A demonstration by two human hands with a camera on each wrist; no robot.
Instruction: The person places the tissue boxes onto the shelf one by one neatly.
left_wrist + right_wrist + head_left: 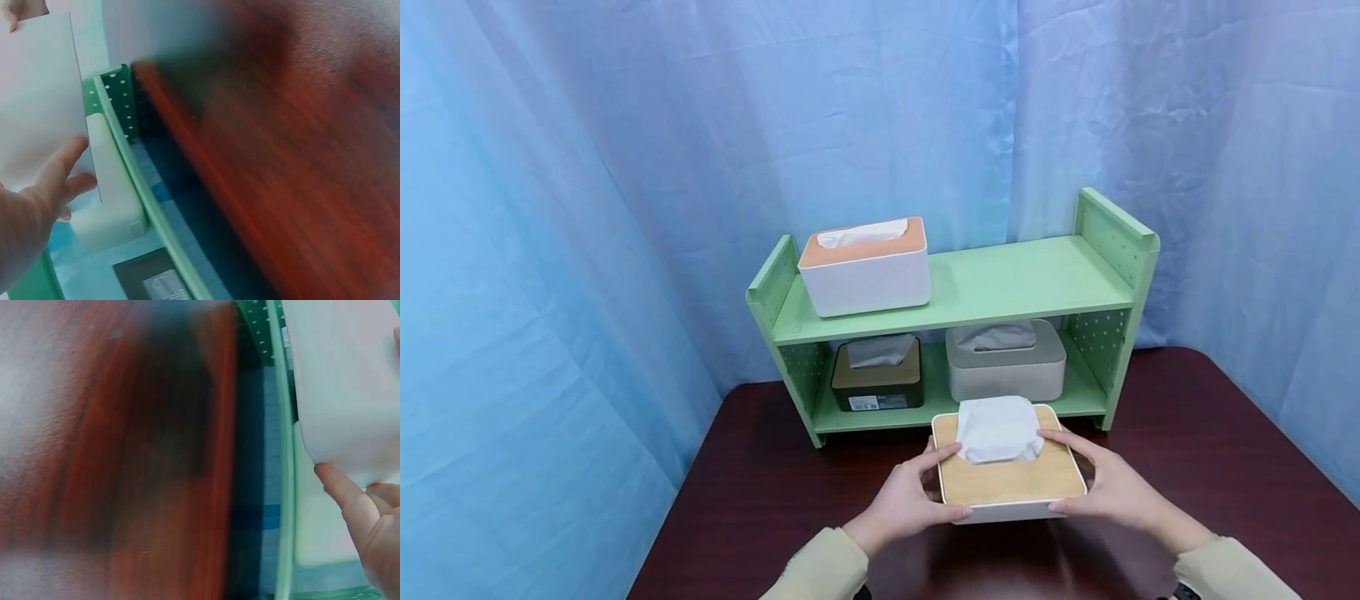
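Both hands hold a white tissue box (1007,483) with a light wood lid above the dark table, in front of the shelf. A white tissue (998,429) sticks out of its slot. My left hand (910,498) grips the box's left side, thumb at the near corner and a finger on the lid's edge. On the opposite side my right hand (1112,492) grips it the same way, a fingertip beside the tissue. Each wrist view shows the plain pale face of the box (37,94) with fingers at its edge.
A green two-tier shelf (1022,279) stands at the back of the dark red table (760,500). A white tissue box with an orange-brown lid (876,283) sits top left. Below are a black tissue box (880,379) and a grey one (1007,373). Blue curtains (880,108) hang behind.
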